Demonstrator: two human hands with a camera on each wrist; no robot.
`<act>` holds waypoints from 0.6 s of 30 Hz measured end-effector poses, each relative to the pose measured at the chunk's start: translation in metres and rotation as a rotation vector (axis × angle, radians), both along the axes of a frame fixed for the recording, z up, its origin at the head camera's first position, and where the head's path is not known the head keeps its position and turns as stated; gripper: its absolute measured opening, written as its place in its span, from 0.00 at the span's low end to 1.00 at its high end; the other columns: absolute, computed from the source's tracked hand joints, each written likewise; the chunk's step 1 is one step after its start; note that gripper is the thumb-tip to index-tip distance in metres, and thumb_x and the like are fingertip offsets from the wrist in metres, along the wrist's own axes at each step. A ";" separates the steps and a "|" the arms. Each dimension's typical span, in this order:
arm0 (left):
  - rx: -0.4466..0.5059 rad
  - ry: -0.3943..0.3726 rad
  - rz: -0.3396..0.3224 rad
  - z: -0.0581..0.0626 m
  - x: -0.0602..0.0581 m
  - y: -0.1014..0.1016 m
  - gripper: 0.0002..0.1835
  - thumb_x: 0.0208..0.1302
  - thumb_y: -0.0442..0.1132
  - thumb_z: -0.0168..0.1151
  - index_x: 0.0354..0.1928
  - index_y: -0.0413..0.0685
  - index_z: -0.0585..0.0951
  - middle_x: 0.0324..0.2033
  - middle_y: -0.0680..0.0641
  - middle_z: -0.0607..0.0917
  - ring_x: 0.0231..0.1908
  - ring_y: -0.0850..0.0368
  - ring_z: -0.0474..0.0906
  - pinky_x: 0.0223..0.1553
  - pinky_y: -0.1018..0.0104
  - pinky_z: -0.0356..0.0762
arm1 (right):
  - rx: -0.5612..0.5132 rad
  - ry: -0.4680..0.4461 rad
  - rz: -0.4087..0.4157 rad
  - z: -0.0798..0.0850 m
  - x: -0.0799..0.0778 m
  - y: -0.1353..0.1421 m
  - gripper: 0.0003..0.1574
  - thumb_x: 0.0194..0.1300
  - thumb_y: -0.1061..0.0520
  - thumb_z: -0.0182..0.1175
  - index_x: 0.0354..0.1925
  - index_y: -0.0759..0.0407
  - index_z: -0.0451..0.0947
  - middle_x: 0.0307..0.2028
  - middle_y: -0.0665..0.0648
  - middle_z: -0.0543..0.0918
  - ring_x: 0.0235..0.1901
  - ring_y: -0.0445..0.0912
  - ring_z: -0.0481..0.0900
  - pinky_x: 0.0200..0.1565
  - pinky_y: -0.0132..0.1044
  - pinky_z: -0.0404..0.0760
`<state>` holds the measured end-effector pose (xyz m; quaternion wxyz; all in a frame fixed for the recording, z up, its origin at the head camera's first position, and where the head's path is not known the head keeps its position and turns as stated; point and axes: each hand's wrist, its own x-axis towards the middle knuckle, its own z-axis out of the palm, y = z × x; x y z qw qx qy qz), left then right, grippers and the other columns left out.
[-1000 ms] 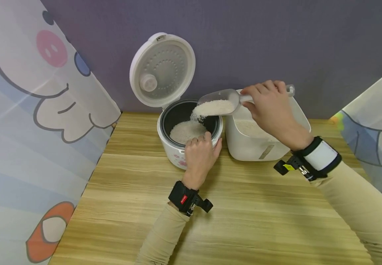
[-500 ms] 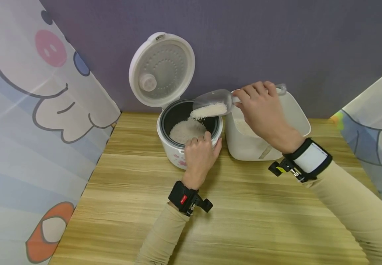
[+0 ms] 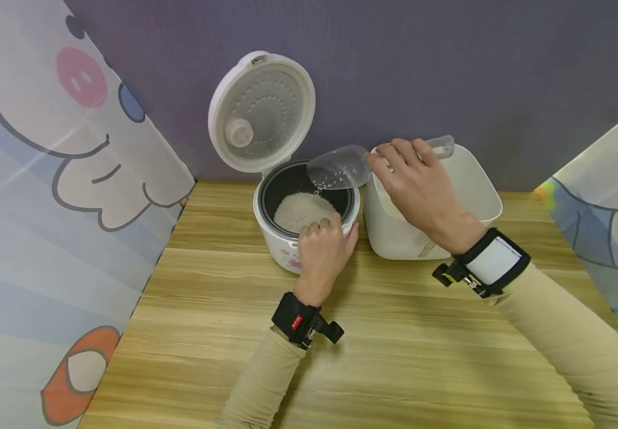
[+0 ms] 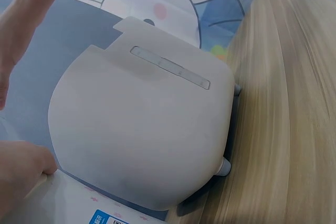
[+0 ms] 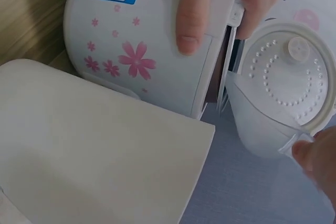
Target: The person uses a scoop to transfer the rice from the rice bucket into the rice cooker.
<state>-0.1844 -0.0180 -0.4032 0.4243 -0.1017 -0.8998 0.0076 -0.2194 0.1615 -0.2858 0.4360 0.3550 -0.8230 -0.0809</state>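
A white rice cooker (image 3: 280, 247) with pink flowers stands with its lid (image 3: 273, 113) raised. Heaped rice (image 3: 302, 213) lies in its dark inner pot. My left hand (image 3: 322, 250) grips the cooker's near rim, fingers curled over the edge; in the right wrist view its thumb (image 5: 190, 27) lies along the outer wall. Over the pot's right side, my right hand (image 3: 418, 190) holds a clear plastic scoop (image 3: 338, 165) by its handle. The scoop tilts down toward the pot, with only scattered grains left in it and some dropping from its lip.
Just right of the cooker stands a white rice bin (image 3: 394, 238), partly hidden under my right forearm. A dark wall (image 3: 448, 71) rises behind both. Cartoon-printed sheets (image 3: 19, 196) bound the wooden table (image 3: 373, 357) at the sides.
The scoop has tilted further and moved slightly left, and its load of rice has poured into the pot. My left hand stays on the cooker's rim.
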 end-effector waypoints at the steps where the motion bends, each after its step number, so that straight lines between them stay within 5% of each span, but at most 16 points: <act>1: -0.002 -0.001 0.001 0.000 0.000 0.000 0.23 0.67 0.61 0.62 0.28 0.49 0.80 0.16 0.51 0.80 0.17 0.56 0.78 0.21 0.65 0.72 | 0.008 0.015 0.007 0.000 0.000 0.000 0.16 0.77 0.69 0.47 0.55 0.65 0.78 0.47 0.65 0.83 0.48 0.61 0.77 0.52 0.51 0.71; 7: -0.005 0.007 0.005 -0.001 -0.001 0.001 0.23 0.67 0.61 0.63 0.28 0.50 0.81 0.16 0.51 0.80 0.16 0.56 0.78 0.21 0.65 0.71 | 0.035 0.116 0.040 -0.002 -0.002 -0.003 0.14 0.75 0.68 0.50 0.52 0.64 0.80 0.45 0.63 0.83 0.46 0.59 0.78 0.52 0.48 0.72; 18: -0.002 0.024 0.007 0.000 -0.001 0.001 0.23 0.62 0.62 0.68 0.28 0.49 0.81 0.15 0.51 0.80 0.16 0.56 0.78 0.20 0.65 0.71 | 0.035 0.134 0.056 -0.005 -0.002 0.002 0.15 0.77 0.66 0.48 0.52 0.63 0.80 0.49 0.64 0.83 0.49 0.58 0.77 0.51 0.47 0.71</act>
